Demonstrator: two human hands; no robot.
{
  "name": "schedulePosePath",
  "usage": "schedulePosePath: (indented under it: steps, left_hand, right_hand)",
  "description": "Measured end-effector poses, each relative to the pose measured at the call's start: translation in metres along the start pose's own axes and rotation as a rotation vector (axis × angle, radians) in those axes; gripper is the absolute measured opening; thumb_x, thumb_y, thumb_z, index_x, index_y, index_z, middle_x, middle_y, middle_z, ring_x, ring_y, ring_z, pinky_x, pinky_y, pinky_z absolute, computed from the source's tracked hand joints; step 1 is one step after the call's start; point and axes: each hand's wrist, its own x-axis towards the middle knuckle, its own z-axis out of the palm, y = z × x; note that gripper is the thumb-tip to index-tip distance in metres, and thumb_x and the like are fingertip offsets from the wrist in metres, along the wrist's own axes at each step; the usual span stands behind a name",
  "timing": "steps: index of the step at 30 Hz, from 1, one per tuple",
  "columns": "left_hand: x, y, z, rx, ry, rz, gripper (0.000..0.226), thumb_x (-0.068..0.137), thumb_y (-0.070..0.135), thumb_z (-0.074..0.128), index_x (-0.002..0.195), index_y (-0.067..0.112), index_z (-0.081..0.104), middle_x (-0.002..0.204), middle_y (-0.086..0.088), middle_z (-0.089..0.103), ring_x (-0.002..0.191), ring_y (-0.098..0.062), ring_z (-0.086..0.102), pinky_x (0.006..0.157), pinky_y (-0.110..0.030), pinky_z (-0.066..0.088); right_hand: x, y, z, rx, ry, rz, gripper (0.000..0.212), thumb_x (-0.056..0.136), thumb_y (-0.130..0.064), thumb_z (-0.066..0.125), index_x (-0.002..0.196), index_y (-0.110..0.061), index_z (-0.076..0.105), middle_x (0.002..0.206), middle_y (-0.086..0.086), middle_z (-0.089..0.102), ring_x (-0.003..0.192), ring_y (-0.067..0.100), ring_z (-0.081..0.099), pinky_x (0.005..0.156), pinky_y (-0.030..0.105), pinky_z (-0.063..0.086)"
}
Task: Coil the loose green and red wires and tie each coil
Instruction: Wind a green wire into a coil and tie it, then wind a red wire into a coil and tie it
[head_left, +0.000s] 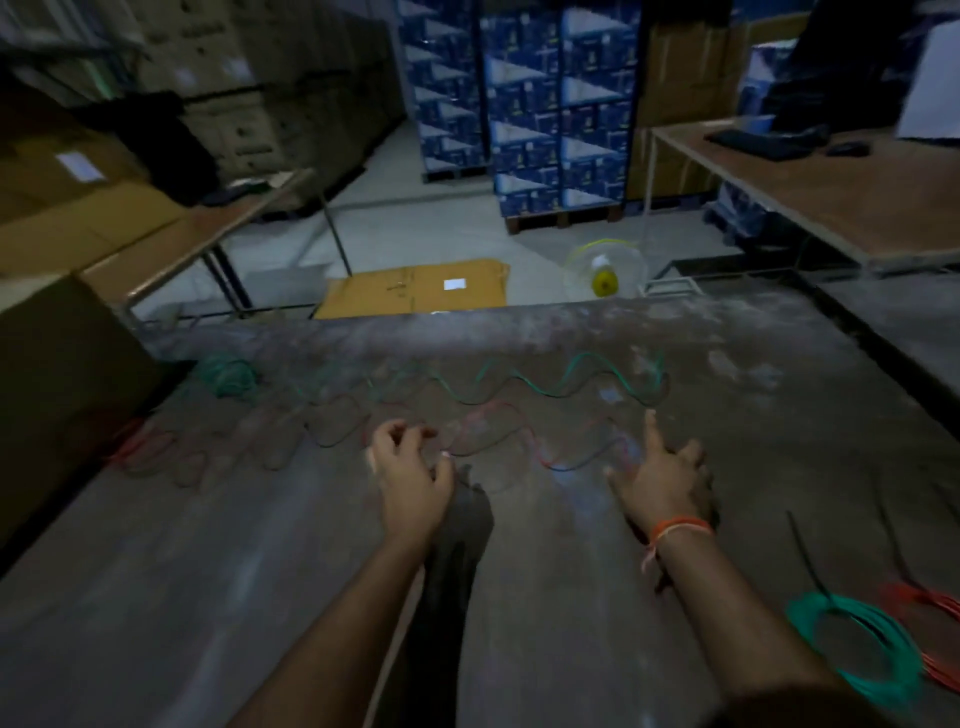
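A loose green wire (545, 387) snakes in waves across the far part of the grey table (260, 571), ending in a green bundle (228, 375) at the left. A loose red wire (524, 431) waves along just in front of it. My left hand (410, 475) hovers at the red wire with fingers curled; whether it touches the wire is unclear in the blur. My right hand (665, 478) is spread open over the red wire's right end. A tied green coil (857, 649) and a red coil (930, 608) lie at the near right, with black ties (802, 551) beside them.
A large cardboard box (57, 374) stands at the table's left edge. Beyond the table's far edge are a flat carton (415, 288) and a small fan (605, 270) on the floor, stacked blue boxes (524, 109), and side tables (831, 192).
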Motion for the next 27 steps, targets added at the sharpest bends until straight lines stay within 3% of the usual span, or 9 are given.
schedulePosePath:
  steps: [4, 9, 11, 13, 16, 18, 19, 21, 27]
  left_hand:
    - [0.051, -0.060, -0.023, 0.200, -0.147, -0.100, 0.049, 0.080, 0.040, 0.076, 0.125, 0.027, 0.062, 0.153, -0.015, 0.027, 0.138, -0.039, 0.025, 0.106, -0.057, 0.037]
    - [0.099, -0.111, -0.040, 0.250, -0.389, -0.159, 0.064, 0.078, 0.059, 0.074, 0.136, 0.043, 0.052, 0.164, -0.011, 0.001, 0.149, -0.040, 0.008, 0.114, -0.058, 0.024]
    - [0.116, -0.130, -0.044, 0.210, -0.522, -0.158, 0.068, 0.078, 0.059, 0.075, 0.138, 0.038, 0.053, 0.162, -0.016, 0.011, 0.146, -0.040, 0.024, 0.114, -0.048, 0.031]
    - [0.126, -0.142, -0.050, 0.211, -0.658, -0.077, 0.068, 0.082, 0.055, 0.073, 0.139, 0.022, 0.056, 0.149, -0.020, 0.040, 0.132, -0.037, 0.047, 0.105, -0.036, 0.041]
    - [0.124, -0.153, -0.061, 0.182, -0.698, -0.015, 0.053, 0.091, 0.042, 0.067, 0.131, 0.008, 0.060, 0.124, -0.018, 0.060, 0.114, -0.035, 0.058, 0.093, -0.034, 0.046]
    - [0.114, -0.159, -0.069, 0.149, -0.676, -0.007, 0.049, 0.093, 0.037, 0.064, 0.133, 0.010, 0.059, 0.127, -0.016, 0.060, 0.117, -0.033, 0.058, 0.095, -0.033, 0.044]
    - [0.108, -0.160, -0.074, 0.138, -0.669, -0.004, 0.046, 0.093, 0.034, 0.062, 0.133, 0.011, 0.060, 0.128, -0.015, 0.061, 0.117, -0.033, 0.058, 0.095, -0.032, 0.044]
    - [0.095, -0.163, -0.083, 0.113, -0.655, 0.004, 0.039, 0.094, 0.026, 0.059, 0.129, 0.011, 0.064, 0.128, -0.014, 0.065, 0.118, -0.032, 0.060, 0.095, -0.032, 0.046]
    - [0.044, -0.155, -0.117, 0.015, -0.595, -0.025, 0.038, 0.089, 0.007, 0.053, 0.123, 0.015, 0.070, 0.121, -0.009, 0.070, 0.108, -0.026, 0.067, 0.092, -0.034, 0.054]
  right_hand:
    - [-0.004, -0.028, 0.026, 0.023, 0.033, -0.100, 0.045, 0.093, -0.024, 0.057, 0.136, -0.033, 0.052, 0.127, 0.014, 0.032, 0.102, 0.044, 0.057, 0.095, 0.048, 0.051]
    - [-0.032, -0.066, 0.052, 0.031, 0.010, -0.213, 0.045, 0.081, -0.001, 0.063, 0.118, -0.026, 0.065, 0.126, 0.009, 0.036, 0.101, 0.043, 0.062, 0.100, 0.044, 0.049]
    - [-0.044, -0.078, 0.064, 0.046, 0.019, -0.236, 0.053, 0.080, 0.007, 0.059, 0.119, -0.029, 0.067, 0.118, 0.003, 0.038, 0.102, 0.038, 0.062, 0.102, 0.046, 0.046]
    - [-0.050, -0.079, 0.081, 0.061, 0.046, -0.228, 0.065, 0.073, 0.010, 0.055, 0.123, -0.030, 0.066, 0.114, -0.003, 0.038, 0.100, 0.032, 0.064, 0.105, 0.056, 0.044]
    - [-0.056, -0.073, 0.098, 0.047, 0.092, -0.229, 0.066, 0.071, 0.007, 0.053, 0.123, -0.032, 0.063, 0.114, -0.006, 0.040, 0.102, 0.028, 0.066, 0.106, 0.062, 0.043]
    - [-0.084, -0.091, 0.083, 0.058, 0.129, -0.219, 0.061, 0.075, 0.009, 0.053, 0.122, -0.028, 0.064, 0.117, -0.003, 0.044, 0.106, 0.026, 0.065, 0.110, 0.054, 0.041]
    - [-0.096, -0.098, 0.078, 0.081, 0.132, -0.205, 0.059, 0.079, 0.014, 0.052, 0.124, -0.021, 0.065, 0.120, 0.000, 0.046, 0.107, 0.021, 0.062, 0.108, 0.041, 0.041]
    - [-0.114, -0.102, 0.068, 0.133, 0.095, -0.161, 0.056, 0.083, 0.021, 0.046, 0.129, -0.007, 0.062, 0.120, 0.003, 0.045, 0.108, 0.017, 0.057, 0.093, 0.022, 0.038]
    - [-0.145, -0.078, 0.045, 0.142, 0.082, -0.213, 0.053, 0.080, 0.019, 0.052, 0.128, -0.002, 0.064, 0.126, 0.020, 0.052, 0.111, 0.035, 0.057, 0.092, 0.026, 0.038]
